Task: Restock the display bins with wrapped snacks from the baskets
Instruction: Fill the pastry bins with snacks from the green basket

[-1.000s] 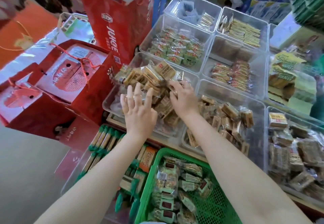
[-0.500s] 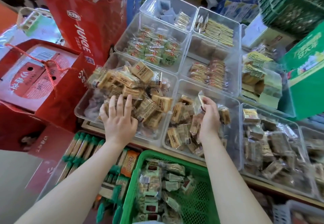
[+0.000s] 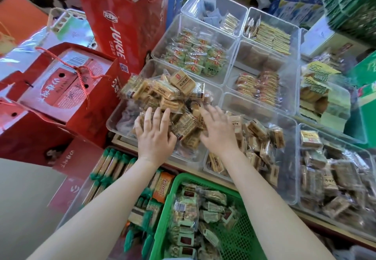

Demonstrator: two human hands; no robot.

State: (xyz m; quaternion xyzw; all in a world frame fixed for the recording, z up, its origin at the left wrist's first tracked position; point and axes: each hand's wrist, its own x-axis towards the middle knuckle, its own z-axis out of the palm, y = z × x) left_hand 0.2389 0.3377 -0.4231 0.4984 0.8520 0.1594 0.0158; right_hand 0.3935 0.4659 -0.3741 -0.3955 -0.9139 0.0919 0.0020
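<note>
- At the near clear bin [image 3: 114, 123], your left hand [image 3: 155, 137] lies flat on the heaped tan wrapped snacks [image 3: 162, 94], fingers straight and slightly apart.
- Your right hand [image 3: 218, 132] hovers at the heap's right edge, fingers spread, gripping nothing.
- Below your forearms sits the green basket [image 3: 162, 219], holding green-wrapped snacks [image 3: 195, 215].

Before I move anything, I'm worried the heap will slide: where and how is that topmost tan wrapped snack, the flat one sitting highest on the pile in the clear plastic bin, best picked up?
Take the topmost tan wrapped snack from above, pinching its two long edges. It lies flat and slightly tilted on the heap in the clear plastic bin, its sides exposed, so lifting straight up should disturb little.
</note>
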